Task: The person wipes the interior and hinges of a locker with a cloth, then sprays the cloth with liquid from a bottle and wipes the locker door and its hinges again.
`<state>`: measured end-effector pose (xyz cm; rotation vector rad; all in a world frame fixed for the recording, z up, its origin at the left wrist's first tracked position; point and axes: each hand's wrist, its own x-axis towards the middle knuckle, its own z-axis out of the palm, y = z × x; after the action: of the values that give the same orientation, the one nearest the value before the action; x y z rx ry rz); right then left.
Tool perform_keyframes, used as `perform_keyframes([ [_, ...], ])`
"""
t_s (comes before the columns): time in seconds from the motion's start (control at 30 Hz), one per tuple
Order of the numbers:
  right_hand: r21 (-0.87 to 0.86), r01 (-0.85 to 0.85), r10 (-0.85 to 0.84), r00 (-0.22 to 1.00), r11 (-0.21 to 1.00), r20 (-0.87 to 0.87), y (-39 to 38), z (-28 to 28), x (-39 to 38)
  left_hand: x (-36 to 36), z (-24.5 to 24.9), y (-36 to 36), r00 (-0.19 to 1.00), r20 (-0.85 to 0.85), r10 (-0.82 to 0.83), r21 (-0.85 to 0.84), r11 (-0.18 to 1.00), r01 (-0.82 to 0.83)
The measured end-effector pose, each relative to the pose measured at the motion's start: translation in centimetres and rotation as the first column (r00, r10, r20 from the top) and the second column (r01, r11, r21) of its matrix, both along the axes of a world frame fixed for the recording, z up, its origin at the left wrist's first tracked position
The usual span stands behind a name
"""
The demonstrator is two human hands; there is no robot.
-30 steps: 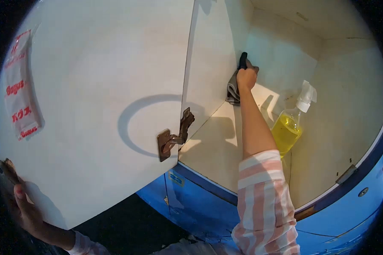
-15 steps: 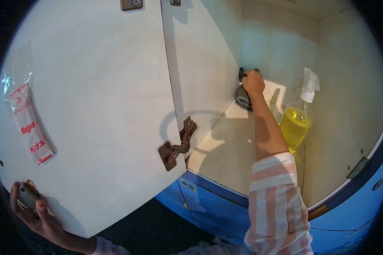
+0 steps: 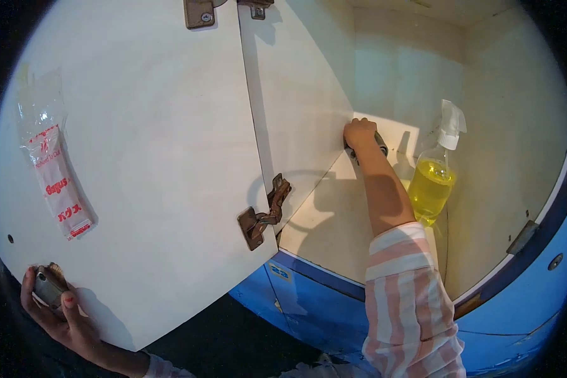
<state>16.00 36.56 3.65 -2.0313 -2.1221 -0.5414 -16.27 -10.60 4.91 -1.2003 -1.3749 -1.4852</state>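
Note:
My right hand [image 3: 361, 134] reaches deep into the open cabinet, with its fingers closed on a folded dark grey cloth [image 3: 380, 143] near the back left corner. The hand covers much of the cloth. At the lower left, my left hand [image 3: 60, 318] has its fingers wrapped round a small metal-and-brown object [image 3: 49, 286] at the edge of the white door [image 3: 164, 151]. A spray bottle [image 3: 431, 189] of yellow liquid with a white nozzle stands to the right of my right forearm.
Brown metal hinges [image 3: 253, 227] join the door to the cabinet. A clear packet [image 3: 62, 183] with red print is on the door's inner face. Blue panels [image 3: 309, 302] run below the cabinet opening, and a metal plate [image 3: 523, 237] sits on its right edge.
My right hand has moved slightly left and down, and the grey cloth now lies mostly beneath it. The view has shifted slightly. My left hand keeps its hold.

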Motion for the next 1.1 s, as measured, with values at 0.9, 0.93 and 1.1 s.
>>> perform_keyframes([
  [0.9, -0.017, -0.135, 0.136, 0.99, 0.991, 0.024, -13.0, -0.3, -2.4, 2.3, 1.1, 1.0, 0.978, -0.04, -0.206, 0.024, 0.978, 0.207],
  [0.93, 0.015, -0.166, 0.165, 0.985, 0.986, 0.059, -13.5, -0.6, -2.4, 2.3, 1.1, 1.0, 0.982, -0.082, -0.169, 0.024, 0.985, 0.172],
  [1.1, 0.064, -0.251, 0.238, 0.957, 0.966, 0.164, -16.2, -0.9, -2.5, 2.9, 1.5, 0.7, 0.978, -0.097, -0.184, 0.011, 0.983, 0.186],
])
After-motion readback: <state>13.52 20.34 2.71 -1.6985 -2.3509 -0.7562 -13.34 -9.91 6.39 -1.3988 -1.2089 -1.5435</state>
